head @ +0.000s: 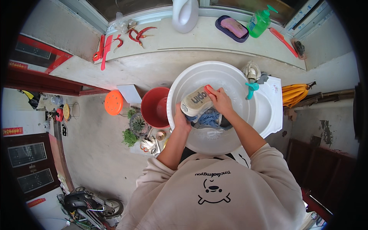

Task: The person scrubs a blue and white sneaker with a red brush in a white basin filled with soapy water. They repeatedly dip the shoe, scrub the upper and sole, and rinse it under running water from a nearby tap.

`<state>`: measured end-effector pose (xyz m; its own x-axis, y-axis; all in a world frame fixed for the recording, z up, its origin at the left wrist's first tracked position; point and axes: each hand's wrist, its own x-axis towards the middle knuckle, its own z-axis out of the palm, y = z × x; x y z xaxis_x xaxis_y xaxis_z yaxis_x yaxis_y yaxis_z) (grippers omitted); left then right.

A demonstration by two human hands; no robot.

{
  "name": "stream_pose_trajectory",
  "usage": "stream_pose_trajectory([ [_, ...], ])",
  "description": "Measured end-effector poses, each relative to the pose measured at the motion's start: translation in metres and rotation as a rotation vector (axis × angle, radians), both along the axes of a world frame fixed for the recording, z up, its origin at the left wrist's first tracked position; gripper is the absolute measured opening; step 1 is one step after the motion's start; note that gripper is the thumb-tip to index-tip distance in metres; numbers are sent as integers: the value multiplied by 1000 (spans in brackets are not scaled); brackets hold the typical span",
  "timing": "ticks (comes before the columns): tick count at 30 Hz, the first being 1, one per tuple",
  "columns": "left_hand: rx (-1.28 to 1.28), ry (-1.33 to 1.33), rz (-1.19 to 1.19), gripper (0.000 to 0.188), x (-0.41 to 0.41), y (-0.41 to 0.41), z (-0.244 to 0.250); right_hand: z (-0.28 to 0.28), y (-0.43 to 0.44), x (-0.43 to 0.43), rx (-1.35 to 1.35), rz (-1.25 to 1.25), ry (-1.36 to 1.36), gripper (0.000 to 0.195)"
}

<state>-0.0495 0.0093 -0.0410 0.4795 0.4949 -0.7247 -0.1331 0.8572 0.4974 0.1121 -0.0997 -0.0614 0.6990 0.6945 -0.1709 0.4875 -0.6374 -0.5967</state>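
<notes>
My left hand (181, 119) grips a shoe (193, 104) by its side, with the pale sole turned up and raised lettering on it. In my right hand (222, 101) is a small red brush (207, 88), pressed to one end of that sole; its bristles are hidden. Both hands are over a large white plastic basin (179, 77). Below the raised shoe, blue laces (209, 118) and dark shoe parts show in the basin; I cannot tell whether they belong to a second shoe.
A tap with a teal handle (251, 87) juts over the basin's right side, above a white sink (267, 115). To the left stands a red bucket (153, 107). The ledge behind holds a soap dish (220, 24), a green pump bottle (258, 24) and a white jug (185, 17).
</notes>
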Motion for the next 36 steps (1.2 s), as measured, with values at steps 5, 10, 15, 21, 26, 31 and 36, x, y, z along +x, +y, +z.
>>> stream_pose_trajectory([
  [5,-17,49,-65,44,-10,-5,-24,77,-4,-68,437,277,172,40],
  [10,-78,42,31,42,-1,-20,-10,26,-4,-42,360,78,24,40],
  [15,-126,46,38,47,-9,-10,-22,-55,-3,26,-24,13,-67,39],
  [21,363,459,-500,56,-16,4,-9,-92,-20,40,-94,-36,-117,36],
  [26,258,266,-853,80,13,28,28,-38,-12,1,297,17,178,37],
  [31,269,247,-986,74,15,35,20,15,-10,-42,321,59,136,36],
  [36,279,235,-957,65,11,24,-11,-55,-9,12,9,-93,-26,35],
])
